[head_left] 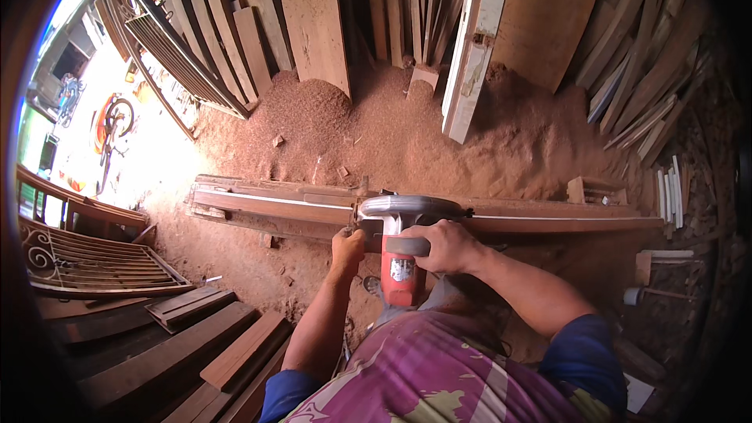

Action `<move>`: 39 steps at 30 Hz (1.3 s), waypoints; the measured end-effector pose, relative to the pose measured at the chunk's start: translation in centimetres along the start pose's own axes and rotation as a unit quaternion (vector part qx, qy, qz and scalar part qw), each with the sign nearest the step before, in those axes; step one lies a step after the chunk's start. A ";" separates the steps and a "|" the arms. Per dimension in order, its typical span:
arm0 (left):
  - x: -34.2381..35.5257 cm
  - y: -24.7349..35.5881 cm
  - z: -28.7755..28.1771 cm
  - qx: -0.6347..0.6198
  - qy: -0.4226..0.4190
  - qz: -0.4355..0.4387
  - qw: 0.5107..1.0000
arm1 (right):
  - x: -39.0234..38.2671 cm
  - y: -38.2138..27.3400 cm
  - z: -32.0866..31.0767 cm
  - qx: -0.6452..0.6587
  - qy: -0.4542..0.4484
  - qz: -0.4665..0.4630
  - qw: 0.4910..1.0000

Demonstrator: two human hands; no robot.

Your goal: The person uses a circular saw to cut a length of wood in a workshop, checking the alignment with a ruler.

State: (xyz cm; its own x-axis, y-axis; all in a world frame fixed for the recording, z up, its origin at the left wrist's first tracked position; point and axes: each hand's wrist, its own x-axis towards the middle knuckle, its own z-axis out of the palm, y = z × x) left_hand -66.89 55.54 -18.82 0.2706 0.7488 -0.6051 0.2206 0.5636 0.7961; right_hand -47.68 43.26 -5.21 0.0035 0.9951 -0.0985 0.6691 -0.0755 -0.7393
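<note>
A circular saw (403, 282) with a red motor housing and a grey metal guard rests on a long brown wooden board (305, 211). The board runs left to right in front of me. My right hand (450, 247) is wrapped round the saw's dark rear handle. Close to the saw's left side, my left hand (348, 249) is closed at the board's near edge, by a small metal part. What its fingers grip is mostly hidden. The guard hides the blade and the spot where it meets the wood.
Sawdust (305, 113) is heaped beyond the board. Upright planks (309, 16) and a white-edged post (468, 82) lean at the back. Stacked planks (184, 345) and a metal grille (102, 258) lie at left. A bicycle (116, 121) stands outside in bright light.
</note>
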 end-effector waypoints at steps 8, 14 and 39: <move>0.9 -0.3 -1.8 -0.014 -0.002 0.003 1.000 | 1.3 -2.1 0.3 0.011 -0.018 0.017 1.000; 0.6 0.7 -2.9 -0.002 0.015 0.002 1.000 | 2.1 -2.4 1.2 0.001 -0.013 0.012 1.000; 2.3 2.9 -8.3 0.088 -0.024 0.046 0.995 | 5.9 -5.3 3.8 0.019 -0.021 0.033 0.999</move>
State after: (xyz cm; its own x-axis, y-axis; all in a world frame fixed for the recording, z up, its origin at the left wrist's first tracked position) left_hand -73.41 61.81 -17.85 0.3402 0.7744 -0.5335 0.3522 0.4211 0.8358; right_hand -54.05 49.26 -4.37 0.0156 0.9844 -0.1751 0.6397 -0.1445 -0.7549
